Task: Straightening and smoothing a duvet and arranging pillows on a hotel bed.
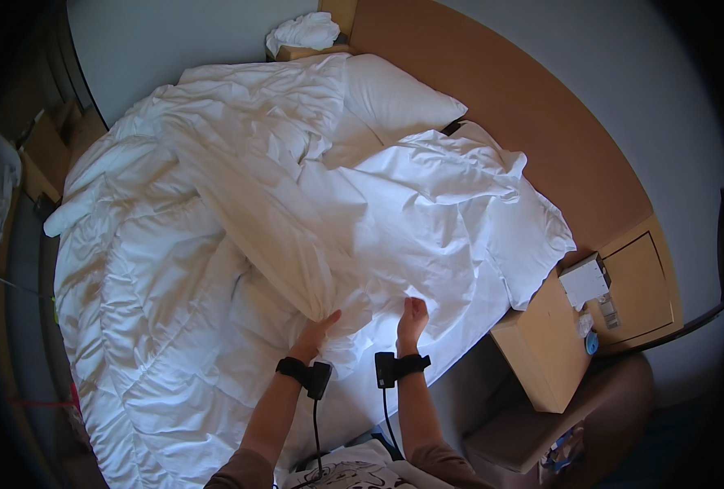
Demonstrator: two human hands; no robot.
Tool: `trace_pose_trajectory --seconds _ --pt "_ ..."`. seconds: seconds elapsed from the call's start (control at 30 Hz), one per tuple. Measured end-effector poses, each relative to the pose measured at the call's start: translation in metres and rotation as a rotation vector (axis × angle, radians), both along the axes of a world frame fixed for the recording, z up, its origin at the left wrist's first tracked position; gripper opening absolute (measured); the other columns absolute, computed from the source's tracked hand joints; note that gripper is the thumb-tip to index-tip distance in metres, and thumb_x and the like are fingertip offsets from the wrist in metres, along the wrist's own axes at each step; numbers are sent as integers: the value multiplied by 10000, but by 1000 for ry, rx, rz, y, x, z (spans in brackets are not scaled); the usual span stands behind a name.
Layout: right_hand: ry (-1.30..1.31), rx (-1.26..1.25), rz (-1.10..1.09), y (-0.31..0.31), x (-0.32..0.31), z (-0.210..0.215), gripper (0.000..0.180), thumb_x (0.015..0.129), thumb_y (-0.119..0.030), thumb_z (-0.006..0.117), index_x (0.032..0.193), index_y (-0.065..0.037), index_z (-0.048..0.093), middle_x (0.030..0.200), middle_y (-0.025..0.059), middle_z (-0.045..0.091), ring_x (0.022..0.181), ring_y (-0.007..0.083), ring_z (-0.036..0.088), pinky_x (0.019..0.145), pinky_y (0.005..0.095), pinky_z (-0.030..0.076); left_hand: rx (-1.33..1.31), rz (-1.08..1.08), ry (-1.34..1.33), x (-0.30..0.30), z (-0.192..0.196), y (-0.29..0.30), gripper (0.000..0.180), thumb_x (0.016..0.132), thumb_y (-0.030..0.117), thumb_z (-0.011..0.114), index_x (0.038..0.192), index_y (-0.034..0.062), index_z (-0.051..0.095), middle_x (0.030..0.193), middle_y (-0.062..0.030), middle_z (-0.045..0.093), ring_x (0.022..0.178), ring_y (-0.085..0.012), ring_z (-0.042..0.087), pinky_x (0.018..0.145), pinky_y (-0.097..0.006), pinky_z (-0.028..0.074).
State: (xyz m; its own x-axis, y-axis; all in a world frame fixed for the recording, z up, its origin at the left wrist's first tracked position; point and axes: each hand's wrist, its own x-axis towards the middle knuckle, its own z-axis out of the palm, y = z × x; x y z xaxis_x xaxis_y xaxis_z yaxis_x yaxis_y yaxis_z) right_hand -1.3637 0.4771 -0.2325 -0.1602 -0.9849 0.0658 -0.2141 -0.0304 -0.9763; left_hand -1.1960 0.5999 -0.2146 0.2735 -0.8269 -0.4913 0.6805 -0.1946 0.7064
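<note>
Gripping the rumpled white duvet (240, 236) near the bed's (460, 326) near edge, the left hand (317, 332) pinches a fold of it. The right hand (412, 319) clasps the cloth just beside it. A pillow (395, 98) lies by the wooden headboard (525, 106).

My left hand (320, 328) has its fingertips buried in the white duvet (215, 244), so my grip there is hidden. Same for my right hand (412, 318), fingers tucked under a fold. The small stuff on the bedside table (623, 285) far right is too tiny to make out.
</note>
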Motion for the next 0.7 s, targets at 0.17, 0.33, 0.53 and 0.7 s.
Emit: trace_pose_trajectory --seconds 0.17,0.33,0.53,0.7 --pt "59 -487 218 -38 40 173 102 870 -90 500 851 -5 555 766 89 593 734 161 559 685 255 428 69 -86 8 22 -42 10 367 810 237 613 1053 -34 563 984 -77 595 869 -169 568 769 -268 450" --pt "672 -829 276 -92 32 206 147 820 -143 548 923 -45 584 869 113 602 862 292 553 825 394 403 13 -8 225 6 -85 8 290 795 142 607 1017 -36 553 909 -109 607 821 -207 603 721 -309 497" --pt "632 -577 456 -19 6 108 229 738 -181 670 908 -42 607 894 100 603 853 303 551 741 392 437 -135 20 -110 -2 -54 24 237 750 152 572 928 -5 562 847 -81 561 792 -201 580 688 -300 488" --pt "582 -214 522 34 28 35 519 696 -288 708 1125 -70 516 979 119 558 912 295 531 757 382 444 -51 150 395 -7 -32 5 315 759 141 627 1022 -10 543 929 -90 578 812 -202 588 696 -310 495"
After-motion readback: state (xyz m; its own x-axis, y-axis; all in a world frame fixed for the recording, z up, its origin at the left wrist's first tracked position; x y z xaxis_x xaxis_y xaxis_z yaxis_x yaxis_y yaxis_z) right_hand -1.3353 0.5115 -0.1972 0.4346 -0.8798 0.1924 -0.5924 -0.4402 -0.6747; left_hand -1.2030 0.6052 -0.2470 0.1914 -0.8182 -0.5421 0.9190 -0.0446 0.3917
